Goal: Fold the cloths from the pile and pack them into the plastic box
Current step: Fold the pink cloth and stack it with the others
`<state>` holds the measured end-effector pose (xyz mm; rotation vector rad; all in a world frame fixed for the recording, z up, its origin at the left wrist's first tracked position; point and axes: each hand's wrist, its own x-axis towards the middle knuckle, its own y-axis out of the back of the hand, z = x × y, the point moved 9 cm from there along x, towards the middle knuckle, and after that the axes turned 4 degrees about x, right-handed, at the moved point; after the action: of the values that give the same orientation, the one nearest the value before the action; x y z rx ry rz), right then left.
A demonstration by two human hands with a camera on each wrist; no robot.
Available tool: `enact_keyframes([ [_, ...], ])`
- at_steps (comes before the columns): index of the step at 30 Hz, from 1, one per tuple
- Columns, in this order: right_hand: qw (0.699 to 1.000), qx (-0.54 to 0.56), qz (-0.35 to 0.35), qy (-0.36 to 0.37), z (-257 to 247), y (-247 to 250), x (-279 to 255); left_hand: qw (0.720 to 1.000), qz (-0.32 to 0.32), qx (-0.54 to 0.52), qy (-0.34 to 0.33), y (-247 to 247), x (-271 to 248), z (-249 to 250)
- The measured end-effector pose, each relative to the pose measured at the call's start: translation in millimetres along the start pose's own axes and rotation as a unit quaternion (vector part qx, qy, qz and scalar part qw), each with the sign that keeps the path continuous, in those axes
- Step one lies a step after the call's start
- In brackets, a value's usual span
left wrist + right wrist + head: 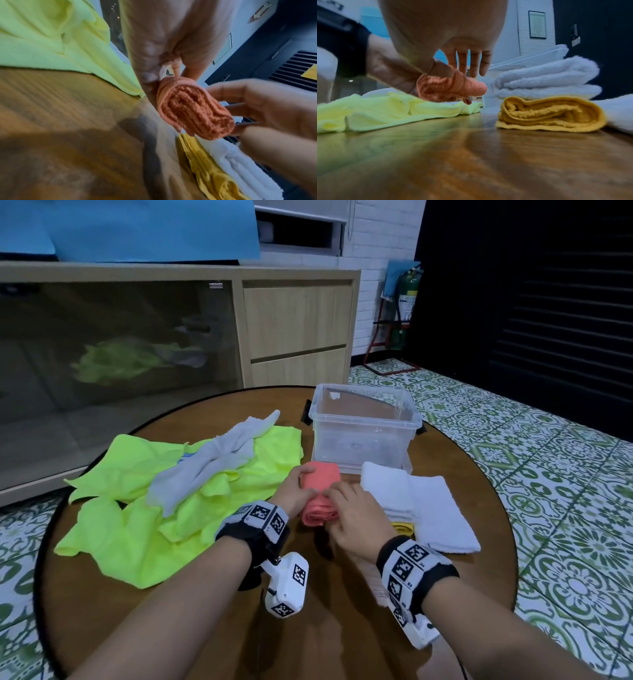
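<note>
No legible text anywhere, only coded square markers on the wristbands [263,517].

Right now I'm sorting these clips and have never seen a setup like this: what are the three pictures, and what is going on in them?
A person wears three cameras: one on the head looking down, one on each wrist looking along the fingers. On the round wooden table lie a loose pile of neon yellow cloths with a grey cloth on top, a folded white towel, a folded mustard cloth and an empty clear plastic box. The left hand grips a folded coral cloth, lifted clear of the table; the right hand is at its near end, fingers spread.
</note>
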<state>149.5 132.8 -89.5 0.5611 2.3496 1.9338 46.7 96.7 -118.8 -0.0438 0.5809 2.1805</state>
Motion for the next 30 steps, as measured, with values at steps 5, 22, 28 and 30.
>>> enact_keyframes([
  [5,0.989,0.052,0.099,-0.093,39,33,4,0.999,-0.031,0.026,-0.025,-23,13,4],
  [22,0.949,-0.075,-0.218,-0.215,100,-39,1,0.827,-0.157,0.537,-0.052,-74,34,-24],
  [28,0.942,-0.058,-0.249,-0.218,101,-39,3,0.838,-0.173,0.516,-0.049,-68,41,-20],
  [30,0.945,-0.055,-0.238,-0.216,99,-37,3,0.844,-0.166,0.507,-0.055,-62,32,-15],
])
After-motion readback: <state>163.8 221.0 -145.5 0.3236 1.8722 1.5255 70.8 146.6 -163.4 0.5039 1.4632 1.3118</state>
